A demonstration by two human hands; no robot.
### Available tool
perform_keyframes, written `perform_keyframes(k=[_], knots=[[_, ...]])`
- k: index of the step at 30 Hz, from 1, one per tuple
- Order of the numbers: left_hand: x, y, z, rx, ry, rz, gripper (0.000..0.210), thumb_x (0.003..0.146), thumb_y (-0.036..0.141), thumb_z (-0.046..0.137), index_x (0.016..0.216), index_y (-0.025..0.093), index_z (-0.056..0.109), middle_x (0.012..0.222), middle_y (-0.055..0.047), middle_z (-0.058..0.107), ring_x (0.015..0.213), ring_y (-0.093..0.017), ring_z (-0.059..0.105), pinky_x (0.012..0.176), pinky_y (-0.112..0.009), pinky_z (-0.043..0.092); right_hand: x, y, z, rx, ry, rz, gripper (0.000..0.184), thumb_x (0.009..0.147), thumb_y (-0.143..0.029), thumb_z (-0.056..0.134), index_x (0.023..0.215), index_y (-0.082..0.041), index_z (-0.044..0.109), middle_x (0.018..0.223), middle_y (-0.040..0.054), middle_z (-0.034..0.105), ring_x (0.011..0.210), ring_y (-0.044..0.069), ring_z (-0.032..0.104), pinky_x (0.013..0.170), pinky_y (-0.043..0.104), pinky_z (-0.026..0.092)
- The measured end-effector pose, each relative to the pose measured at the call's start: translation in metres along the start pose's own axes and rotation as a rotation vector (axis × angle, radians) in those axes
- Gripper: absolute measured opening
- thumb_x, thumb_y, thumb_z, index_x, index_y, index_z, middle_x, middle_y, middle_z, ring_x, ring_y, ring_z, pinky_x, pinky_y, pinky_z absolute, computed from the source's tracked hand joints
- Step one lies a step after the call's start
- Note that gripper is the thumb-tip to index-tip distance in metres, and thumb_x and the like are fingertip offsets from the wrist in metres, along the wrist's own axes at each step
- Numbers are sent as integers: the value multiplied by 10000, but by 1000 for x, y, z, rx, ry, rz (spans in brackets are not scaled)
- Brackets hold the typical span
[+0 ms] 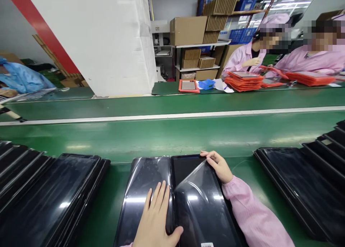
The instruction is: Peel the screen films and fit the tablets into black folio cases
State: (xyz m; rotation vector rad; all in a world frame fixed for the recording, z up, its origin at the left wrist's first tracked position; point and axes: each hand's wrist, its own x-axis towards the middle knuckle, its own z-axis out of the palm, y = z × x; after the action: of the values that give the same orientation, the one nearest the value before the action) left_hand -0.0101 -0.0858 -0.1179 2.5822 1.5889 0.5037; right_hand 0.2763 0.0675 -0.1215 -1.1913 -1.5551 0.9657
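Observation:
Two flat black tablet-like screens lie side by side before me. On the left screen (147, 169) my left hand (156, 218) rests flat with its fingers stretched out, the thumb reaching over the right one. At the far right corner of the right screen (185, 166), my right hand (219, 168) pinches a clear protective film (195, 200). The film's far left corner is folded back from the dark glass, and the rest lies over the nearer part. A small white label (207, 245) shows at the bottom edge.
Overlapping stacks of black screens lie to the left (54, 189) and right (304, 182) on the green work surface (134, 135). Across it, two people in pink sit by orange-framed pieces (244, 82). A blue-sleeved person is far left. Cardboard boxes (188, 31) fill shelves behind.

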Motion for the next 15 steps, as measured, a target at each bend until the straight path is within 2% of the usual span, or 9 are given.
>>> perform_keyframes(k=[5, 9, 13, 15], knots=[[0, -5, 9, 113, 105, 43, 1155, 697, 535, 644, 1569, 89, 31, 1498, -193, 443, 1323, -391, 496, 1026, -516, 383, -1, 1, -2, 90, 11, 51, 402, 829, -666, 572, 777, -285, 457, 1050, 136, 748, 1249, 331, 587, 1035, 541, 469], [-1, -8, 9, 235, 85, 76, 1081, 730, 577, 588, 1560, 63, 124, 1504, -175, 451, 1334, -353, 484, 1054, -473, 349, -1, -4, -2, 75, 1, 72, 408, 850, -658, 544, 786, -266, 449, 1056, 136, 746, 1247, 335, 588, 1037, 547, 453], [-3, -9, 13, 314, 108, 82, 918, 811, 493, 519, 1550, 64, 184, 1476, -156, 500, 1334, -309, 482, 1097, -441, 293, 0, -25, -1, -56, -24, 49, 306, 886, -530, 562, 818, -233, 532, 1116, 124, 729, 1258, 307, 577, 1058, 494, 413], [-5, -7, 19, 298, 142, 37, 878, 846, 453, 478, 1563, 81, 132, 1442, -151, 541, 1320, -304, 497, 1110, -454, 286, -5, -47, 1, -148, -39, 46, 207, 888, -427, 589, 842, -225, 588, 1045, 96, 746, 1120, 291, 655, 991, 446, 443]])
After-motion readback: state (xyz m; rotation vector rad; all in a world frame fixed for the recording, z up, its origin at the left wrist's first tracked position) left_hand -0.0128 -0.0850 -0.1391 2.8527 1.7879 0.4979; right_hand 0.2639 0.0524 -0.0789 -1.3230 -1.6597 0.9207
